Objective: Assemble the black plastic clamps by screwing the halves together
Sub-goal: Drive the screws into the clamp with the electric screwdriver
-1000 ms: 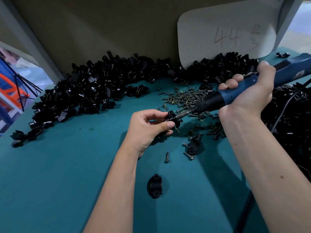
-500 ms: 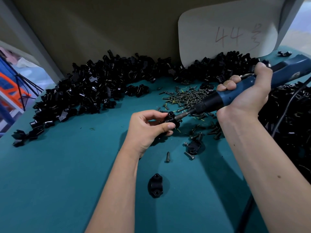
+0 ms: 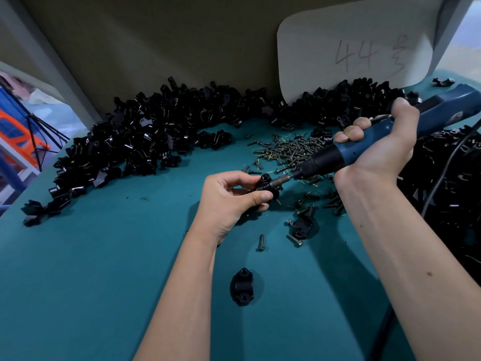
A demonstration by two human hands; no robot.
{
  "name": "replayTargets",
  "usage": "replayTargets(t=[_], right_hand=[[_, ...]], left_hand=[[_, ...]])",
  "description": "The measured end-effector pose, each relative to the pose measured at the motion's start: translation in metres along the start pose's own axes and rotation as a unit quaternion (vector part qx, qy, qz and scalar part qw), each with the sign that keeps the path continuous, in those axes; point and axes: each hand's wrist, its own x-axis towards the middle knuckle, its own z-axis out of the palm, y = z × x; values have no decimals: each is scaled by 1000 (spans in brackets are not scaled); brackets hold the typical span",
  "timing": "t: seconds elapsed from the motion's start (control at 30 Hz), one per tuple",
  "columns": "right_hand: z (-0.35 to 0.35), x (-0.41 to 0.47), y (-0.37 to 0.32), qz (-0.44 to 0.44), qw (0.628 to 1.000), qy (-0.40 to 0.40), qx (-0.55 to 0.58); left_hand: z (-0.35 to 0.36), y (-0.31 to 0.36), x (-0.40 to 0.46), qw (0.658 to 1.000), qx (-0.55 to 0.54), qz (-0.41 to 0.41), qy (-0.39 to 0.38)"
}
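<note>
We see the left hand (image 3: 229, 201) pinching a black plastic clamp (image 3: 265, 185) between thumb and curled fingers, lifted just above the teal surface (image 3: 104, 282) near its middle. The right hand (image 3: 377, 149) is wrapped around the blue handle of an electric screwdriver (image 3: 364, 144), whose bit (image 3: 282, 179) slants down and to the left and meets the upper end of the held clamp. The two hands stand apart, joined only through tool and clamp.

Just in front of the left wrist we note a loose screw (image 3: 261, 242) lying on the surface, and beside it, to the right, a clamp with screws protruding (image 3: 302, 226). Nearer the viewer lies a single clamp half (image 3: 242, 286), its two holes facing up. A scatter of screws (image 3: 286, 149) lies beyond the hands, partly under the screwdriver. A long heap of black clamp parts (image 3: 135, 142) curves along the back wall, and a further mass (image 3: 447, 183) fills the right edge, crossed by a dark cable (image 3: 442, 175). A pale card marked "44" (image 3: 356, 48) leans against the wall.
</note>
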Motion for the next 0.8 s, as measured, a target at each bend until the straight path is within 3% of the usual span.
replayTargets(t=[0.27, 0.7, 0.8], right_hand=[[-6, 7, -1, 28, 998, -32, -49], [-6, 5, 2, -13, 1000, -25, 4], [-5, 5, 0, -19, 999, -48, -3]], left_hand=[[0, 1, -1, 1000, -6, -5, 4], [-4, -2, 3, 1000, 23, -11, -13], [-4, 5, 4, 995, 58, -54, -59]])
